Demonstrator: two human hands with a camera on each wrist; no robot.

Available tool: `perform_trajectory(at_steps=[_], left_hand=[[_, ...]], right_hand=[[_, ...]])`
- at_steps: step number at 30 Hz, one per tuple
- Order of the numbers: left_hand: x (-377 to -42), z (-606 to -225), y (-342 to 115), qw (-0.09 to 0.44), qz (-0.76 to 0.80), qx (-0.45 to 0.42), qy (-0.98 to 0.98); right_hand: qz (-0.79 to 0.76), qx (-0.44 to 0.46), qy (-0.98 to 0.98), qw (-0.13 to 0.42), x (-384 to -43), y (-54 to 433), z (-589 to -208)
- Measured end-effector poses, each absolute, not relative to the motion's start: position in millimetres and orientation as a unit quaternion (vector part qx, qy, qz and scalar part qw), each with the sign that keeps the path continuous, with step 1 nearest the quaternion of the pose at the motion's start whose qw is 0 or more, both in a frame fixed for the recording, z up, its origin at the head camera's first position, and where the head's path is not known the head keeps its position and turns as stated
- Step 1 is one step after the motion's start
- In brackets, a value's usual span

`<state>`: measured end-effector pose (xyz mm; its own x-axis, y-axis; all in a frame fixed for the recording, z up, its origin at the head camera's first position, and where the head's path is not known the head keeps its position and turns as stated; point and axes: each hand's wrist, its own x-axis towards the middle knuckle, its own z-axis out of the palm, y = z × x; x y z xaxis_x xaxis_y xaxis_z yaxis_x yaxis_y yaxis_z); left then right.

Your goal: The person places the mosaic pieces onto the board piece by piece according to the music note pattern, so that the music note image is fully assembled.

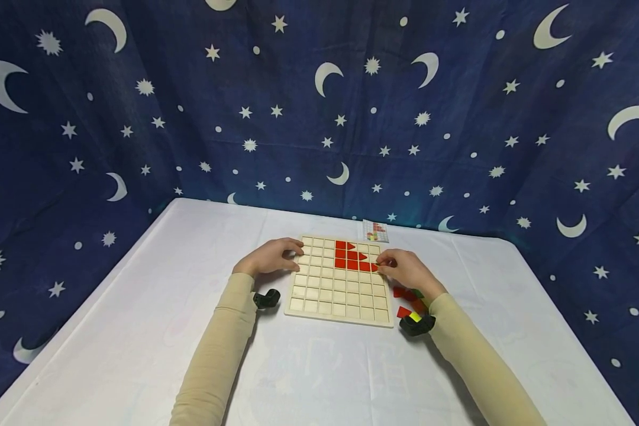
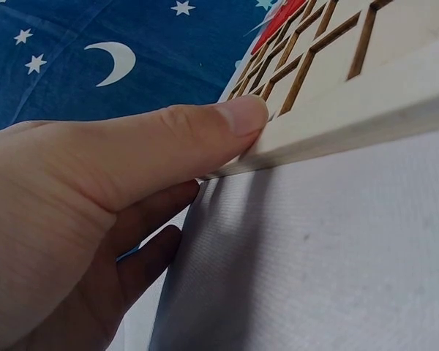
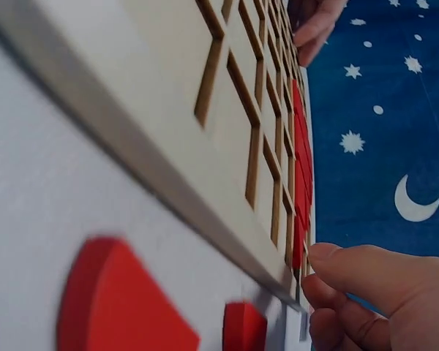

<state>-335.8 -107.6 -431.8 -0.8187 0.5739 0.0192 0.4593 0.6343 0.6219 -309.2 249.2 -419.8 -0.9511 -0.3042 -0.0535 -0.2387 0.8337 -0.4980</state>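
A square wooden grid board (image 1: 319,290) lies on the table with red tiles (image 1: 346,254) set in its upper cells, square ones ending in pointed ones. My left hand (image 1: 274,255) rests at the board's left edge, its straight thumb (image 2: 183,135) touching the rim and the other fingers loosely bent beside it. At the right edge, my right hand (image 1: 407,269) pinches a red triangular tile (image 1: 374,267) at the end of the lowest red row. In the right wrist view, the thumb (image 3: 344,265) and fingertips meet by the board's far corner, partly hiding that tile.
Loose red tiles (image 1: 403,312), a green tile (image 1: 418,293) and a yellow tile (image 1: 415,316) lie right of the board, near my right wrist. A small pattern card (image 1: 381,235) lies behind the board. A dark star-and-moon curtain (image 1: 277,165) hangs behind the white table (image 1: 319,367).
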Motion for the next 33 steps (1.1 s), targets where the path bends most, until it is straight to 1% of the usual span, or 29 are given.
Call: perform_trajectory(at_steps=[4, 12, 21, 29, 33], left_hand=[[-335.4, -433.1, -108.2, 0.094, 0.319, 0.281, 0.9], [-333.8, -433.6, -109.4, 0.096, 0.319, 0.28, 0.9], [-332.0, -433.4, -108.7, 0.104, 0.325, 0.275, 0.899], [-333.0, -433.6, -108.3, 0.1, 0.327, 0.28, 0.897], [-333.0, -433.2, -108.1, 0.102, 0.33, 0.277, 0.897]], right_hand=[[-0.25, -0.133, 0.957, 0.055, -305.5, 260.9, -419.1], [-0.256, -0.1, 0.959, 0.07, -292.5, 288.0, -420.4], [-0.245, -0.11, 0.961, 0.07, -280.2, 311.4, -423.3], [-0.242, -0.12, 0.96, 0.075, -277.0, 312.5, -423.5], [-0.235, -0.109, 0.964, 0.064, -278.0, 308.1, -421.5]])
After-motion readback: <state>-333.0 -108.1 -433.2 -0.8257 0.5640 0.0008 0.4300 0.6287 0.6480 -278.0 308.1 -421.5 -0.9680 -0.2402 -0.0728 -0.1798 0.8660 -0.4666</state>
